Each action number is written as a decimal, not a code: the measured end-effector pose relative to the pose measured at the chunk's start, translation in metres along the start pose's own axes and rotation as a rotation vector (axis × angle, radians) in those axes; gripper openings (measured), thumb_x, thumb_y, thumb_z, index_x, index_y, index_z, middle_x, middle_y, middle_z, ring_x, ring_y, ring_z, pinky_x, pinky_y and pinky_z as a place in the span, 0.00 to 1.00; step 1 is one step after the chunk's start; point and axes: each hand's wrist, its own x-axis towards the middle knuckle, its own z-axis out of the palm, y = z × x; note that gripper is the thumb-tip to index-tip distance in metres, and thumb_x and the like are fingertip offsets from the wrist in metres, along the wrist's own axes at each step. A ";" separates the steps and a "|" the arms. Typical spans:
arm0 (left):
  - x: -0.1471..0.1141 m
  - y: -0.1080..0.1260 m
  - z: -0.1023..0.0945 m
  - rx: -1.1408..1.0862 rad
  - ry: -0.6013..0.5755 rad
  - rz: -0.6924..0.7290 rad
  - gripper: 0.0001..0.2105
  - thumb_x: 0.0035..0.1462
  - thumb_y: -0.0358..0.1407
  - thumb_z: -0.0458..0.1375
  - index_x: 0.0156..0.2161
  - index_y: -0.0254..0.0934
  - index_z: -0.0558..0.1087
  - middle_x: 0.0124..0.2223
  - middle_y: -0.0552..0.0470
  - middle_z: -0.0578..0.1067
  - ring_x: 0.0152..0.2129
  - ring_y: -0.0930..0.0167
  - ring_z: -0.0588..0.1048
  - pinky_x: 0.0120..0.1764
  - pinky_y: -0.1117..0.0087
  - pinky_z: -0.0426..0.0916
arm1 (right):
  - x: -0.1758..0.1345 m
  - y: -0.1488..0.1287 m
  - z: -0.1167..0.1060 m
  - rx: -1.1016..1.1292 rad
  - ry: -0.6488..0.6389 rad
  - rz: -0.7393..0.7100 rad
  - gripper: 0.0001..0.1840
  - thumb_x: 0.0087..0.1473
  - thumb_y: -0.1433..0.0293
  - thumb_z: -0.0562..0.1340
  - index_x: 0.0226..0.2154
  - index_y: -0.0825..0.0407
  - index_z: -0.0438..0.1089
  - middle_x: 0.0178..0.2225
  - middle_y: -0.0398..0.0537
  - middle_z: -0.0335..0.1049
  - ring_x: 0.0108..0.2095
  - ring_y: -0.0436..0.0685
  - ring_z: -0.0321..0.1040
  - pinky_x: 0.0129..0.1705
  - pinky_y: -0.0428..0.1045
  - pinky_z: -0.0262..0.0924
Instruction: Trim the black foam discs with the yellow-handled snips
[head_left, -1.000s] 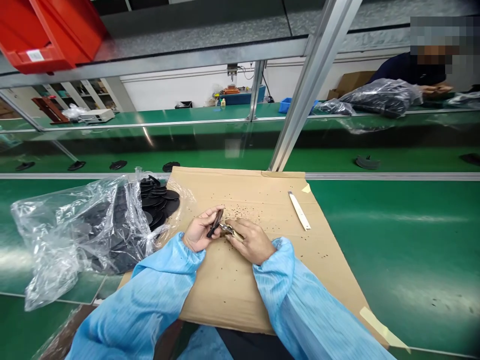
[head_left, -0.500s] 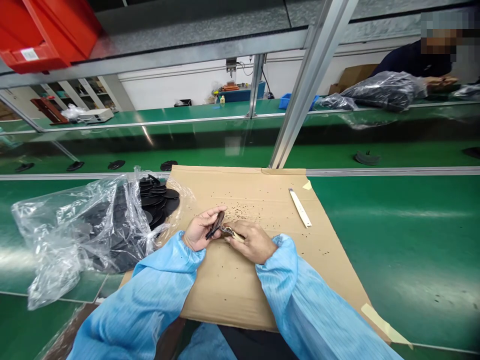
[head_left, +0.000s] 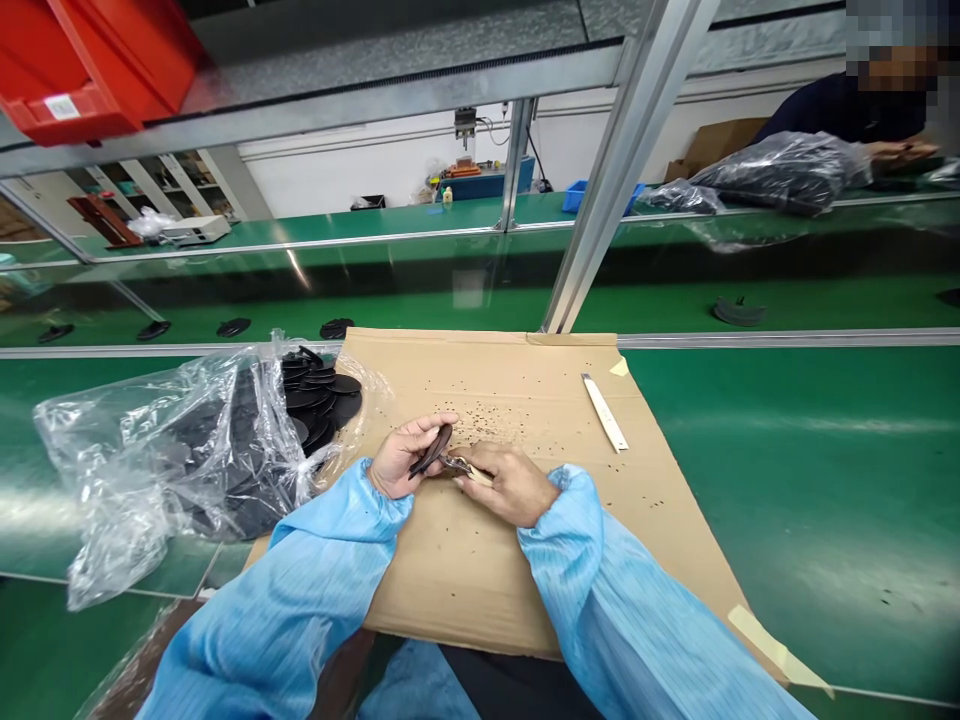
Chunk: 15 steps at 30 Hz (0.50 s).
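Note:
Between the thumb and fingers of my left hand [head_left: 397, 460] is a dark, thin, rounded plastic part [head_left: 432, 450], held tilted. My right hand [head_left: 514, 483] is closed round the pale handles of a pair of cutting pliers [head_left: 469, 470]. The metal jaws meet the lower right edge of the plastic part; whether they grip it I cannot tell. Both hands are over a cardboard sheet [head_left: 480, 570], with many tiny dark scraps [head_left: 491, 420] strewn just beyond them. More black rounded parts [head_left: 319, 395] spill from a clear plastic bag [head_left: 112, 470] on the left.
A white utility knife [head_left: 604, 412] lies at the right of the cardboard. Behind stands a slanted metal post [head_left: 600, 190], beside a green conveyor belt [head_left: 480, 290] bearing several black parts. A red bin [head_left: 97, 70] sits upper left. Across the line, a person works beside a bagged pile [head_left: 787, 172].
The view has shifted slightly. Both hands keep nearly the same pose, with the plastic part tilted a little differently against the pliers.

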 end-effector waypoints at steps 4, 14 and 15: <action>-0.001 0.000 0.000 0.011 -0.016 -0.003 0.20 0.45 0.35 0.67 0.45 0.31 0.75 0.28 0.52 0.67 0.15 0.80 0.62 0.16 0.79 0.56 | 0.000 0.000 -0.001 0.019 0.000 -0.007 0.16 0.58 0.70 0.59 0.50 0.50 0.69 0.39 0.49 0.72 0.40 0.55 0.69 0.44 0.49 0.62; -0.001 0.000 -0.001 0.048 0.005 -0.018 0.21 0.42 0.36 0.70 0.44 0.31 0.76 0.25 0.52 0.67 0.16 0.78 0.63 0.16 0.79 0.57 | 0.000 -0.005 -0.004 -0.019 -0.020 0.009 0.12 0.57 0.71 0.58 0.44 0.51 0.72 0.34 0.48 0.71 0.35 0.54 0.68 0.39 0.47 0.61; -0.001 0.000 -0.001 0.053 0.005 -0.019 0.21 0.42 0.37 0.70 0.44 0.31 0.76 0.25 0.52 0.67 0.16 0.78 0.63 0.16 0.79 0.57 | 0.000 -0.005 -0.005 -0.022 -0.022 0.011 0.12 0.57 0.71 0.58 0.43 0.51 0.72 0.33 0.48 0.71 0.34 0.54 0.68 0.38 0.47 0.61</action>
